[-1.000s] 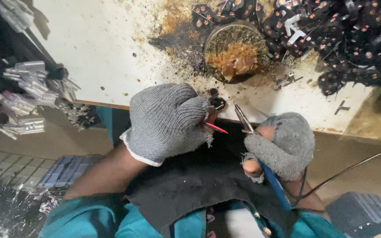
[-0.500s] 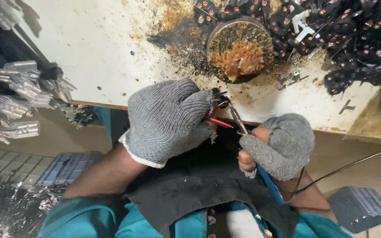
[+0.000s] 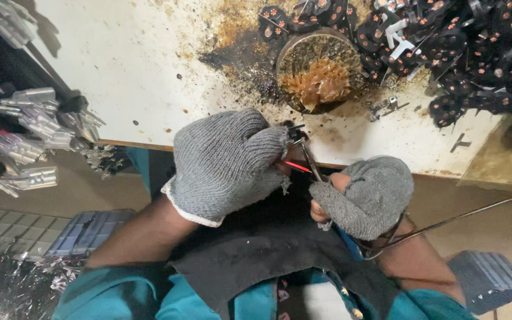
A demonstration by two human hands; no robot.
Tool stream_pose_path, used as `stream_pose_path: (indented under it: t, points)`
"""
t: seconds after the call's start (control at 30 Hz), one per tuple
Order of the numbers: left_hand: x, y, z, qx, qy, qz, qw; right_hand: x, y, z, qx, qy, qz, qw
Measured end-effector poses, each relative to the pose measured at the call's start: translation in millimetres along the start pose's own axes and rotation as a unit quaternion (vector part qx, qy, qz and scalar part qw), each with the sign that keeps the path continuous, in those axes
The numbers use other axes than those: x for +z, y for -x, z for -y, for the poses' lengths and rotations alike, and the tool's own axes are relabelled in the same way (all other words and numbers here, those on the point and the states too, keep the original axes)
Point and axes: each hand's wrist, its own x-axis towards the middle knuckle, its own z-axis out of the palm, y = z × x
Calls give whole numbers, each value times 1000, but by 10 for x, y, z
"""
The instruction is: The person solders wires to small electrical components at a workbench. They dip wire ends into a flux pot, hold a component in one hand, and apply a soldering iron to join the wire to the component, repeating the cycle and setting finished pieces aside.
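Tool (image 3: 309, 159) (thin, metal) slants up-left between gloved hands.

Grey knit gloves, teal clothing, dark lap cloth

Left hand (image 3: 226, 163) wears a full grey glove with white cuff; right hand (image 3: 365, 195), at four o'clock from it, a fingertip-less one. Teal garment below.

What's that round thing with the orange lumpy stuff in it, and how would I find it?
Start at the stained white worktable and go to its dirtiest, brown-black patch near the top middle. There sits a round, shallow, grimy tin holding an orange-brown crusty lump, just above the grey knitted glove on the left hand. The small black parts with orange dots heaped beside it are far smaller, and only the tin is a dish.
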Motion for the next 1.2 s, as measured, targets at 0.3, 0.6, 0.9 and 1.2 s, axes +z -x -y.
stream_pose_path:
  t: [0.3, 0.6, 0.9, 1.2]
  points:
    - [-75, -14, -55, 6, 14, -22, 1000, -76, 7, 77, -55, 46, -35, 997]
    - [-12, 22, -59, -10, 10, -34, 999, -15, 21, -63, -197, 32, -128, 972]
    - [-196, -195, -203, -36, 6, -26, 999, -228, 58, 190, 126, -419, -15, 899]
    - [-212, -195, -103, -14, 12, -36, 999, -106, -10, 51, 153, -435, 6, 887]
